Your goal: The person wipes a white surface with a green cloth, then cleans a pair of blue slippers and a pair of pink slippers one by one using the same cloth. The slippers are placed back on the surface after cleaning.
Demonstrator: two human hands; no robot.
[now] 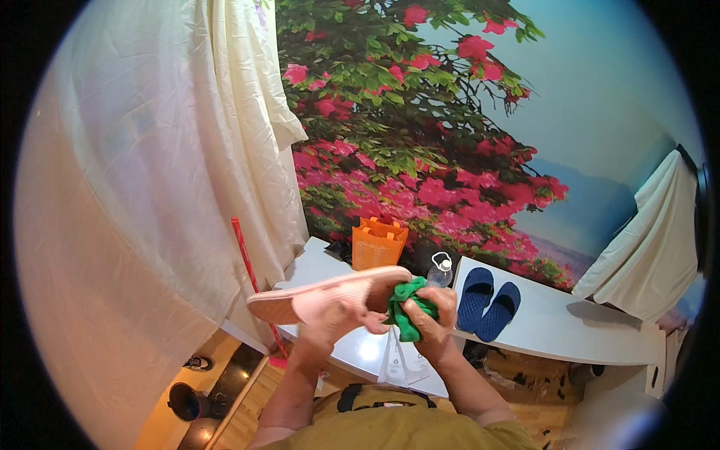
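Note:
A pink slipper point(334, 295) is held up in front of me, lying roughly level, with its brownish insole showing toward the left end. My left hand point(324, 328) is closed around it from below, at the strap; some of the fingers are hidden by the slipper. A crumpled green cloth point(406, 309) is bunched in my right hand point(438, 321), thumb over the front of it. The cloth touches the slipper's right end. Both hands are above a white table point(360, 346).
An orange bag point(379, 244) and a clear bottle point(439, 271) stand behind the slipper. Two navy slippers point(487, 306) lie on a white shelf point(574, 324) to the right. A red pole point(246, 259) leans beside the curtain point(225, 150). A dark bin point(186, 401) stands at lower left.

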